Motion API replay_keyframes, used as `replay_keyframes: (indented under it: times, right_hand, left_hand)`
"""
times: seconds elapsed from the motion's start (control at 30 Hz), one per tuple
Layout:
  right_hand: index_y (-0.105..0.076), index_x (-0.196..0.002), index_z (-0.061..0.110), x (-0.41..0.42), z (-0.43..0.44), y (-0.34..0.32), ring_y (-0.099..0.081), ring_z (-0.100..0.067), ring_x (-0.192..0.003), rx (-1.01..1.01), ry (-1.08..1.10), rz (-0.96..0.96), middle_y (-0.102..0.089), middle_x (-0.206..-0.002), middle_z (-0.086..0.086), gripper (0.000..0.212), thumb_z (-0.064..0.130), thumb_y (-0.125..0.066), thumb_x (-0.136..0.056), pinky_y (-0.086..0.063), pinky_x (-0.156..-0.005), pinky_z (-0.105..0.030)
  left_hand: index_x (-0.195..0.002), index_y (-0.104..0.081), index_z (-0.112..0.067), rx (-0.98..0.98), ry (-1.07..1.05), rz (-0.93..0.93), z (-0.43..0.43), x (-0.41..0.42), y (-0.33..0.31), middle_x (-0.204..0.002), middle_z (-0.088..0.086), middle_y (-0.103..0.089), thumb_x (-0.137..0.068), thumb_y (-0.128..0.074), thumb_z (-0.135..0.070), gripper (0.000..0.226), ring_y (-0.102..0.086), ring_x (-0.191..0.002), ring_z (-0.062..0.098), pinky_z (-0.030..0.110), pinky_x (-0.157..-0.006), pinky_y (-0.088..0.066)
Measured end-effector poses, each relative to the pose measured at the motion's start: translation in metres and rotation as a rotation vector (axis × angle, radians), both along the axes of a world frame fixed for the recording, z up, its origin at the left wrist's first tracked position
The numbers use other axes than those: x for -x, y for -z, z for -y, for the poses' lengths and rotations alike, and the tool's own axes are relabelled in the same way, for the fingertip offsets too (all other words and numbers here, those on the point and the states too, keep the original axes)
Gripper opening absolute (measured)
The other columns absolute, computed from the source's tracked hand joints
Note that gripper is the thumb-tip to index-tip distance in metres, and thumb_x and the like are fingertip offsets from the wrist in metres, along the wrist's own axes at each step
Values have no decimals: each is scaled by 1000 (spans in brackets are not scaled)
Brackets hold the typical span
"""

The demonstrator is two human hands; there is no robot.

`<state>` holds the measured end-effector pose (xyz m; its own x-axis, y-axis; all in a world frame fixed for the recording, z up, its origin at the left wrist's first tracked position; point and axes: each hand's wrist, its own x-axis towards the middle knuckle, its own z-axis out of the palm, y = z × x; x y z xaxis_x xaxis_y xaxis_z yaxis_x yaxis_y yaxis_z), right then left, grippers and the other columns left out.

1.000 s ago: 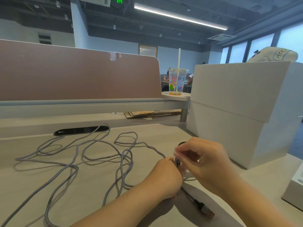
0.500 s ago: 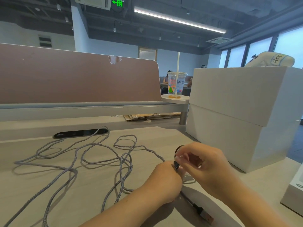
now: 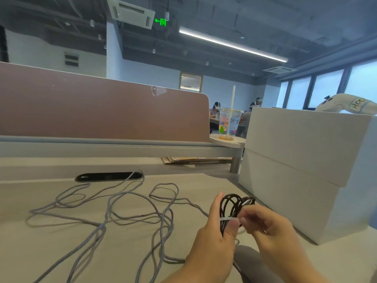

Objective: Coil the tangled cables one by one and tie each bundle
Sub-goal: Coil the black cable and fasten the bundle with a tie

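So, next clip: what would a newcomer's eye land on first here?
The action sits low centre-right: the left hand grips a small dark cable coil while the right hand pinches a white tie lying across it. Next, the long grey braided cable sprawls in loose tangled loops across the desk to the left. Two stacked white boxes fill the right side.

dark cable coil [image 3: 236,203] | white tie [image 3: 227,218] | grey braided cable [image 3: 110,203]

Desk [image 3: 61,252], as I see it.
Loose cable [image 3: 162,231] across the left half; coiled bundle [image 3: 232,203], tie [image 3: 227,218] round it, near right; stacked boxes [image 3: 295,170] on right edge; partition [image 3: 102,113] along back edge.
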<state>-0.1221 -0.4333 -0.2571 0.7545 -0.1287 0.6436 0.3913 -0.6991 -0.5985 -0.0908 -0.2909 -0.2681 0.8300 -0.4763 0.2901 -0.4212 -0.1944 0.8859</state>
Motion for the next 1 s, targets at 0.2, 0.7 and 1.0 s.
replay_keyframes:
  times: [0.2,0.7,1.0]
  right_hand:
    - [-68,-75,29,5,-3,-2,-61,-8,-66,-92,-1,-17,-67,-68,13,28,2,-70,-78,-45,-60,-12]
    - [-72,-80,22,9,-11,-11,-63,-8,-62,-200,15,-34,-70,-69,7,12,13,-66,-84,-53,-58,-21]
    - [-70,-81,25,7,-13,-4,-62,-10,-69,-144,7,-8,-67,-69,9,12,14,-65,-85,-55,-63,-25]
  left_hand:
    - [-125,-14,-77,195,27,-14,3,-5,6,-63,-10,-55,-91,-30,-55,43,-51,-54,3,26,-58,-43]
    - [-115,-9,-85,72,73,487,-6,-15,5,-70,-8,-55,-94,-32,-45,51,-51,-71,8,17,-62,-41]
    - [-104,-49,-41,186,-39,209,2,-14,11,-58,-10,-56,-97,-39,-37,13,-51,-50,3,21,-50,-40]
